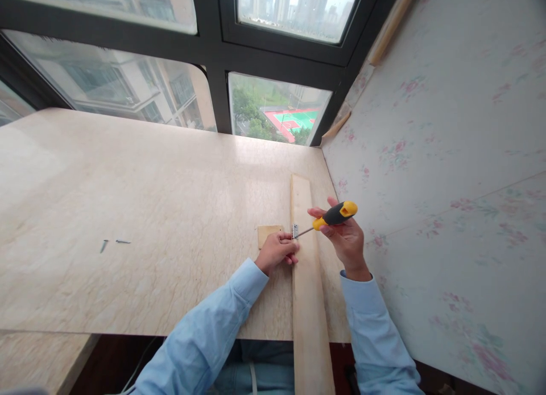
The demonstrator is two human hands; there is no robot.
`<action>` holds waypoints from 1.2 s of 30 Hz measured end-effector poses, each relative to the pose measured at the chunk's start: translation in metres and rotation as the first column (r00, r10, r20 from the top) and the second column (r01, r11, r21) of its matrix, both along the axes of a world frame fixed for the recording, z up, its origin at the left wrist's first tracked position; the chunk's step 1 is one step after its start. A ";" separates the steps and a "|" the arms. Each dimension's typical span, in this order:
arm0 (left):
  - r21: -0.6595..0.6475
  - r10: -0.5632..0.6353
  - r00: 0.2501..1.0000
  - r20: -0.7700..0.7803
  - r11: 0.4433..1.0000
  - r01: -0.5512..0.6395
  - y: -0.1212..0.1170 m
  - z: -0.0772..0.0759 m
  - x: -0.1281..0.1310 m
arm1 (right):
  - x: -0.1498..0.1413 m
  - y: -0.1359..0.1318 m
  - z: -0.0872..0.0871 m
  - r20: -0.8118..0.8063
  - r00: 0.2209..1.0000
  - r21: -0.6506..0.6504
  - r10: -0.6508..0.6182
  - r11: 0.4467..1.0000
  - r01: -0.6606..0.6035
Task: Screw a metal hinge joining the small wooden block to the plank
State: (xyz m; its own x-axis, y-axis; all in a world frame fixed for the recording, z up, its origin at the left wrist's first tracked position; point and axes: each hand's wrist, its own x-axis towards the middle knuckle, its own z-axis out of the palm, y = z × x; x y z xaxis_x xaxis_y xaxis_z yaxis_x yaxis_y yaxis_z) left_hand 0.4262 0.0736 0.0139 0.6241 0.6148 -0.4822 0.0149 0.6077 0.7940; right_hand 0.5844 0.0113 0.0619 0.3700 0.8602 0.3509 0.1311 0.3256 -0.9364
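My right hand (347, 241) is closed around the yellow and black handle of a screwdriver (336, 214). Its shaft slants down to the left, and the tip meets a small metal hinge (294, 231) with holes in it. The hinge sits at the left edge of a long wooden plank (307, 292). Fingers of my left hand (279, 251) pinch at the hinge from the left, pressed against the plank's edge; part of the hinge is hidden behind them. A small square wooden piece (268, 234) lies just beyond my left hand, partly covered by it.
The plank lies lengthwise on a marble-patterned counter (170, 213) and sticks out past its front edge towards me. Two screws, one (103, 246) beside the other (123, 241), lie on the left. A papered wall (447, 184) bounds the right; a dark-framed window (222, 99) stands behind.
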 end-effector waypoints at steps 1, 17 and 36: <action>-0.006 0.002 1.000 -0.002 1.000 -0.002 0.000 0.001 0.000 | 0.000 0.000 0.000 -0.013 1.000 0.013 0.015 1.000 -0.015; -0.034 0.025 1.000 0.013 0.999 -0.025 0.000 -0.004 0.000 | 0.012 0.003 -0.005 -0.012 0.967 -0.020 -0.256 0.967 0.256; -0.070 0.069 0.996 0.052 0.995 -0.065 -0.001 -0.008 0.002 | -0.010 0.014 -0.006 -0.247 0.962 0.176 -0.118 0.970 0.165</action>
State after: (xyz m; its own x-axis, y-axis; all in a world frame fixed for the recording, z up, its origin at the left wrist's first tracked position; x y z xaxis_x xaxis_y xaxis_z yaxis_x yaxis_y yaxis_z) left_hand 0.4280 0.0727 0.0057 0.6092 0.6226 -0.4912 -0.0693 0.6588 0.7491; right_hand 0.5742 0.0249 0.0559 0.5742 0.7171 0.3949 -0.0249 0.4975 -0.8671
